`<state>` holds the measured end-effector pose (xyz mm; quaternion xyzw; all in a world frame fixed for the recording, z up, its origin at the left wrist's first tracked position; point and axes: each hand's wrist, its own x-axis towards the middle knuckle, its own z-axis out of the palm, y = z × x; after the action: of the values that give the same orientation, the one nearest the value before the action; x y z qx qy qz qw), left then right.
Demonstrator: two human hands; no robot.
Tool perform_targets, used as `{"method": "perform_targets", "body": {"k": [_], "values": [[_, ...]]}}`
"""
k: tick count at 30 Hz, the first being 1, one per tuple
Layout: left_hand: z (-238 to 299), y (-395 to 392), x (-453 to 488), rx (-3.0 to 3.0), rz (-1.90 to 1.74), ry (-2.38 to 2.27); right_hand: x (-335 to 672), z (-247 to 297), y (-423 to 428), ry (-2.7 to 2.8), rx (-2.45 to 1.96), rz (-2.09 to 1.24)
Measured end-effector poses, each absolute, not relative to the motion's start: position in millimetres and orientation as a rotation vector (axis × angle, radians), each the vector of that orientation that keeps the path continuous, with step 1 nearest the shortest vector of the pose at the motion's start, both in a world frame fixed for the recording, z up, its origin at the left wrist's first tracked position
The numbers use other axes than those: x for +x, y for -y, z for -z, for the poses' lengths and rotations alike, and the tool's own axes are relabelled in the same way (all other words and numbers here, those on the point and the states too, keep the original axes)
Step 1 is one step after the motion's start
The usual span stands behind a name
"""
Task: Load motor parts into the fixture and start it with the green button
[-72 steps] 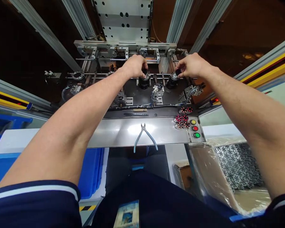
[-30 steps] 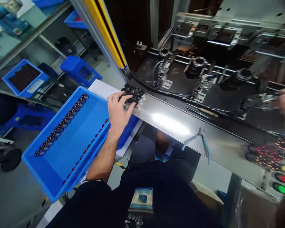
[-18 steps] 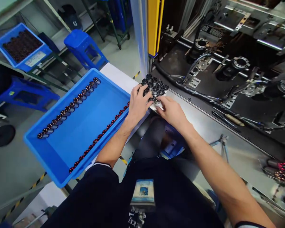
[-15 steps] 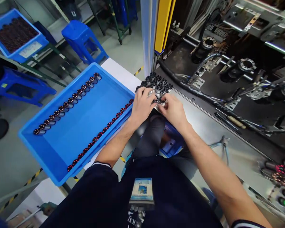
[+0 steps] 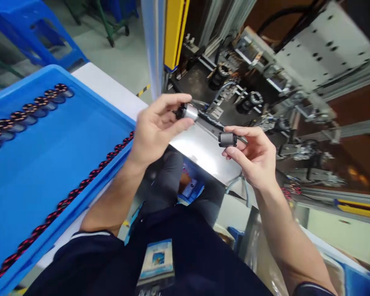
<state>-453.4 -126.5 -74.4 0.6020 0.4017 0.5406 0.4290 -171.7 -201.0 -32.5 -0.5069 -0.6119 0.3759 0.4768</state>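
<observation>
Left hand (image 5: 156, 131), fingers (image 5: 169, 105) clamped on shiny metal cylinder (image 5: 189, 112); right hand (image 5: 253, 156), fingers (image 5: 243, 131) clamped on dull grey cylinder (image 5: 227, 139). Two cylinders total, both right of blue plastic tray (image 5: 49, 172).

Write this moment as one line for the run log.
left hand: holds silver cylinder | right hand: holds grey cylinder | nearby: blue tray

Left hand (image 5: 156, 133) pinches 1 shiny cylinder (image 5: 189, 112), right hand (image 5: 253, 158) 1 grey cylinder (image 5: 227, 139).
</observation>
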Motion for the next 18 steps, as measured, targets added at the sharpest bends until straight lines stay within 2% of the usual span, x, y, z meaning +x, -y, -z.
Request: {"method": "perform_targets", "body": {"k": [5, 8, 11, 14, 18], "values": [[63.6, 41.0, -442.1, 1.679, -1.571, -0.531, -132.9, -11.6, 195.8, 1.554, -1.293, -0.735], [42.6, 2.9, -428.3, 1.876, -1.569, -0.414, -110.0, -26.5, 184.8, 1.593, -1.36, -0.656], [1.6, -20.3, -407.8, 2.122, -1.484, -0.511, -80.4, -40.5, 156.8, 1.674, -1.452, -0.56], [-36.2, -53.4, -376.7, 2.316, -1.274, -0.873, -44.9, -50.4, 109.3, 1.775, -1.659, -0.362], [-44.8, -122.0, -327.8, 2.438, -0.948, -1.102, -6.4, -41.0, 36.8, 1.871, -2.009, -0.104]]}}
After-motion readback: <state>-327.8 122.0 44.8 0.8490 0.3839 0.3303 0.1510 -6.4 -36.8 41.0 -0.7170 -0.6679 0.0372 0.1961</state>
